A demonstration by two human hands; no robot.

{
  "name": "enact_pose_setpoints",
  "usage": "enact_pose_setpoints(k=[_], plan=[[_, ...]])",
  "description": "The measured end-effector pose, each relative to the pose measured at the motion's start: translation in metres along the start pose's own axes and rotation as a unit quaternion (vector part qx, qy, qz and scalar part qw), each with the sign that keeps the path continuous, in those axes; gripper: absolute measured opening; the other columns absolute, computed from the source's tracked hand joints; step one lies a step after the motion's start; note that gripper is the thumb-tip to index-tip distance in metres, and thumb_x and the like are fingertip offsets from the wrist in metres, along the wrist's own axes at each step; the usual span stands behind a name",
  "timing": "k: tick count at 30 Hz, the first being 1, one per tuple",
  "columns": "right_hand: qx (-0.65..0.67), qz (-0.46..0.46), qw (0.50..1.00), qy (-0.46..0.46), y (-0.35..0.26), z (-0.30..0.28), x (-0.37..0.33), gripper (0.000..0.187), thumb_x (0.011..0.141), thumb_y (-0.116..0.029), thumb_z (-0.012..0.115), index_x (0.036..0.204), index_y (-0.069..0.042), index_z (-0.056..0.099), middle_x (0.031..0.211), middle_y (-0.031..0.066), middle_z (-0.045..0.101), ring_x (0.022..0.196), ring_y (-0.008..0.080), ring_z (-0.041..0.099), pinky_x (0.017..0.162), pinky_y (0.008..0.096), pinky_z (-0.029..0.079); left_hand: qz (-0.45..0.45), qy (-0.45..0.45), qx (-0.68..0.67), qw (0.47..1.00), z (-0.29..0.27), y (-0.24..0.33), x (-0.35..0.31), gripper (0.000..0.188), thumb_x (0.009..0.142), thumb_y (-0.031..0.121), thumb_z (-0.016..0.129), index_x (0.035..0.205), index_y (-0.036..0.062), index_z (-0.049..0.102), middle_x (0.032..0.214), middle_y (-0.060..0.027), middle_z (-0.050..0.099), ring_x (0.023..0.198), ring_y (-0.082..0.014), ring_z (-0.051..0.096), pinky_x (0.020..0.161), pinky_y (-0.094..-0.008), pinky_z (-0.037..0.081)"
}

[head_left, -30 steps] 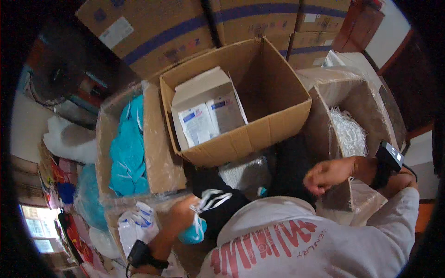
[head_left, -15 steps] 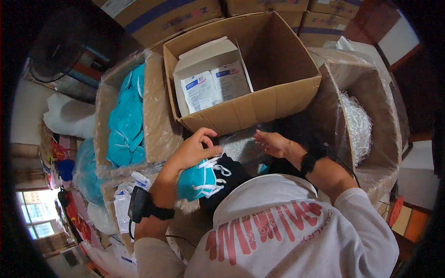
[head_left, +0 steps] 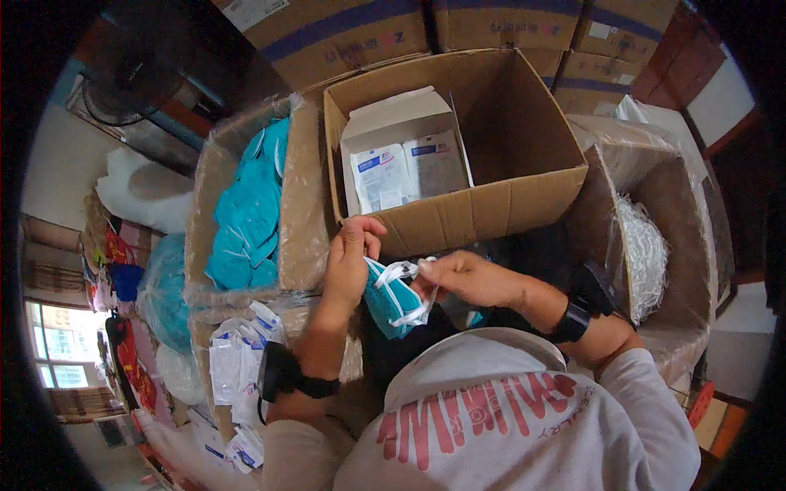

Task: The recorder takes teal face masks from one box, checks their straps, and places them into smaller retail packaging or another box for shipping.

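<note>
Teal face masks with white straps point(head_left: 396, 301), apparently a small stack, sit between my hands above my lap. My right hand point(head_left: 468, 278) pinches a white strap at their right upper edge. Beside their left edge is my left hand point(head_left: 349, 263), fingers curled and thumb drawn in below the carton's front corner; whatever those fingers hold, if anything, is hidden. In front stands an open cardboard carton point(head_left: 491, 200). Inside it, at the left, a white box point(head_left: 399, 112) with its flap raised contains white printed packets point(head_left: 409, 172).
A plastic-lined carton point(head_left: 299, 204) of teal mask pieces point(head_left: 246, 229) stands at left. At right, another carton point(head_left: 688, 270) holds white straps point(head_left: 641, 258). White packets point(head_left: 237, 360) lie by my left forearm. Stacked cartons point(head_left: 344, 41) and a fan point(head_left: 131, 74) are behind.
My right hand has come left and down and taken hold of a strap. The masks now sit further right, between both hands. My left hand's fingers have drawn closer together.
</note>
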State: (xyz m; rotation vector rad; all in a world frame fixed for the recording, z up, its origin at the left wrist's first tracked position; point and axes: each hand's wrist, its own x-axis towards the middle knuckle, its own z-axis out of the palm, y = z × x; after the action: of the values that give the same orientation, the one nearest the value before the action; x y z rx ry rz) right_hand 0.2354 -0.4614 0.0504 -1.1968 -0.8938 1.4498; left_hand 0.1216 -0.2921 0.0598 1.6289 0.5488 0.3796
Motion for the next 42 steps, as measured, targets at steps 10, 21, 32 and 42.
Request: enact_pose_setpoints(k=[10,21,32,42], plan=[[0.333,-0.060,0.929,0.147,0.002,0.019,0.033,0.023,0.092,-0.028,0.043,0.097,-0.007,0.053,0.086,0.0022,0.057,0.079,0.0120,0.054,0.074,0.0267,0.044,0.063,0.124,0.046,0.989,0.043,-0.026,-0.014,0.034,0.095,0.033,0.029,0.083,0.0058,0.045,0.064,0.0004,0.041,0.056,-0.0093,0.039,0.052,-0.0242,0.035],[0.492,-0.108,0.849,0.162,-0.008,0.030,0.027,0.022,0.095,-0.028,0.034,0.080,-0.012,0.040,0.058,-0.0026,0.031,0.049,0.0075,0.026,0.044,0.0218,0.022,-0.122,0.040,-0.267,0.955,0.049,-0.027,-0.018,0.042,0.094,0.041,0.027,0.093,0.0053,0.050,0.086,-0.0034,0.048,0.079,-0.0117,0.044,0.076,-0.0257,0.037],[0.316,-0.151,0.885,0.307,-0.022,0.038,0.015,0.032,0.093,-0.037,0.033,0.075,-0.012,0.039,0.054,-0.0027,0.031,0.047,0.0082,0.024,0.044,0.0227,0.021,-0.216,0.068,-0.204,0.952,0.063,-0.041,-0.023,0.052,0.091,0.046,0.035,0.106,-0.0007,0.053,0.104,-0.0084,0.055,0.096,-0.0173,0.049,0.086,-0.0286,0.037],[0.315,-0.093,0.916,0.232,-0.028,0.018,0.027,0.041,0.090,-0.046,0.036,0.065,-0.014,0.036,0.050,-0.0024,0.032,0.042,0.0077,0.025,0.039,0.0234,0.018,0.046,-0.072,0.125,0.988,0.082,-0.042,-0.060,0.023,0.075,0.001,0.046,0.096,-0.0030,0.055,0.089,-0.0231,0.059,0.092,-0.0355,0.056,0.074,-0.0360,0.043]])
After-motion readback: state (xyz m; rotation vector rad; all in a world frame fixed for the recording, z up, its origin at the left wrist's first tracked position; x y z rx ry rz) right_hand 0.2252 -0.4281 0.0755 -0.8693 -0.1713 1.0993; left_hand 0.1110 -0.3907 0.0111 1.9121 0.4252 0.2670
